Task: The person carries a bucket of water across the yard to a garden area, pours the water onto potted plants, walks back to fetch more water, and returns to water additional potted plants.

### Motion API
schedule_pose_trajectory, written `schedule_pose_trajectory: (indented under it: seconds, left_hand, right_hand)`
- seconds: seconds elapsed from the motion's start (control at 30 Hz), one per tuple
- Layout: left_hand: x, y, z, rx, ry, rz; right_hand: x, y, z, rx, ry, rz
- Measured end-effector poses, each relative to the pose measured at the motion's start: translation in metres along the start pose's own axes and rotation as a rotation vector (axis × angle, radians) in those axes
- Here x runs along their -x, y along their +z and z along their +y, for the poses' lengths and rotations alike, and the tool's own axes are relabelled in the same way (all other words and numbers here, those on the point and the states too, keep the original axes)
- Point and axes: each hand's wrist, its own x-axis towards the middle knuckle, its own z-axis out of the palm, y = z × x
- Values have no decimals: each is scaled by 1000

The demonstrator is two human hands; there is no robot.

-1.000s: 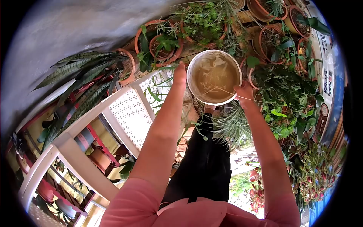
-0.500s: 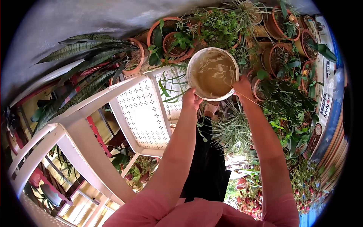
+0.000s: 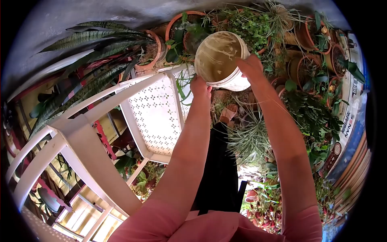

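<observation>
A whitish plastic bucket with murky brown water inside is held out at arm's length over the plants. My left hand is closed on the near left of its rim. On the right side, my right hand grips the rim, fingers curled round it. The bucket leans away and to the left, so its outer wall shows below my hands. Its mouth faces a terracotta pot with broad green leaves; the foliage just beyond the rim looks blurred.
A white plastic chair with a perforated seat stands to the left. Snake plants spread behind it. Potted plants crowd the right, beside stacked printed sacks. Below the bucket is my sandalled foot, near spiky grass-like leaves.
Both hands have moved the bucket slightly up and left in view and tipped it away from me. Its outer wall now shows, and the water has shifted inside.
</observation>
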Motion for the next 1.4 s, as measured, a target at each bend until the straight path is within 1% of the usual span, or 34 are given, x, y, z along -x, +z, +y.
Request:
schedule_pose_trajectory:
  seconds: [0.1, 0.13, 0.23, 0.27, 0.37, 0.4, 0.5, 0.53, 0.57, 0.6, 0.63, 0.7, 0.73, 0.8, 0.83, 0.87, 0.97, 1.03, 1.17, 1.4]
  left_hand:
    - [-5, 3, 6, 22, -2, 32]
    - [0, 6, 9, 36, -5, 39]
    - [-1, 5, 11, 136, 13, -37]
    - [1, 5, 13, 123, 6, -13]
    - [8, 9, 22, 193, -14, -9]
    - [9, 11, 25, 216, -5, -4]
    - [13, 17, 33, 276, -8, 32]
    - [14, 20, 36, 290, -25, 58]
    - [16, 22, 38, 303, -42, 84]
    - [18, 23, 42, 283, -82, 55]
    - [21, 26, 45, 286, -87, 68]
    - [24, 30, 49, 290, -100, 93]
    - [22, 30, 50, 355, -115, 69]
    - [19, 31, 51, 486, -144, 22]
    - [17, 33, 52, 486, -156, 22]
    - [15, 35, 53, 486, -167, 23]
    - [15, 41, 54, 498, -191, 24]
    - [19, 46, 55, 513, -197, 30]
    - [25, 52, 56, 508, -187, 32]
    - [39, 62, 55, 460, -127, 38]
  right_hand:
    - [-1, -6, -13, -214, 3, -141]
    - [3, -11, -18, -241, 7, -148]
    - [19, -16, -43, -365, -64, -144]
    - [21, -17, -50, -313, -95, -130]
    - [21, -18, -66, -275, -21, -103]
    - [18, -23, -66, -413, -118, -241]
    - [13, -30, -79, -234, -23, -155]
    - [6, -28, -75, -252, -72, -180]
    - [4, -28, -77, -197, -33, -151]
    - [8, -30, -92, -142, 5, -121]
    - [11, -32, -100, -88, 44, -91]
    - [6, -33, -108, -42, 64, -95]
    - [4, -33, -111, -19, 76, -97]
    - [5, -38, -121, 27, 73, -76]
    - [5, -39, -127, 49, 69, -65]
    - [4, -42, -125, 4, 19, -81]
    - [2, -48, -139, 125, 87, -54]
    - [1, -51, -143, 132, 85, -55]
    - [10, -61, -154, 190, 62, -70]
    - [15, -73, -154, 245, 57, -23]
